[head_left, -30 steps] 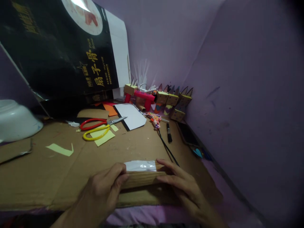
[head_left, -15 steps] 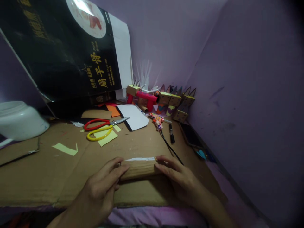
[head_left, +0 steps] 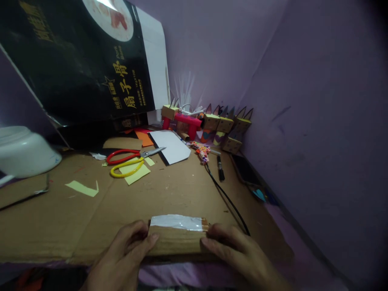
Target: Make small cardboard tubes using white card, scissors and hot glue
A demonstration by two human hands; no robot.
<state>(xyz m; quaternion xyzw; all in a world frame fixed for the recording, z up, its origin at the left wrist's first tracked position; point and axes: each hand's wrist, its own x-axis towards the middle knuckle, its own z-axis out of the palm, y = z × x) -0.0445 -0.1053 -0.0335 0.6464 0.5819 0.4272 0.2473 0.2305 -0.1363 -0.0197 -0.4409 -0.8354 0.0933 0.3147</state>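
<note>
Between both hands is a folded piece of brown cardboard [head_left: 178, 241] with a shiny white strip [head_left: 177, 222] along its far edge. My left hand [head_left: 127, 250] grips its left end, the thumb on the near face and the fingers behind. My right hand [head_left: 239, 250] pinches the right end in the same way. The piece is held low over the front edge of the cardboard-covered table [head_left: 115, 218]. The fingertips behind the cardboard are partly hidden.
Scissors [head_left: 133, 161] with red and yellow handles lie on yellow paper. Behind are white card [head_left: 171, 147], a patterned glue gun [head_left: 201, 152] with a black cord, a marker [head_left: 220, 167], a phone [head_left: 245, 169] and cardboard animal figures [head_left: 224, 125]. A white pot [head_left: 27, 151] stands left.
Both hands have brought the cardboard piece nearer to me and tilted it, so more of its white strip shows. The camera view has shifted slightly.
</note>
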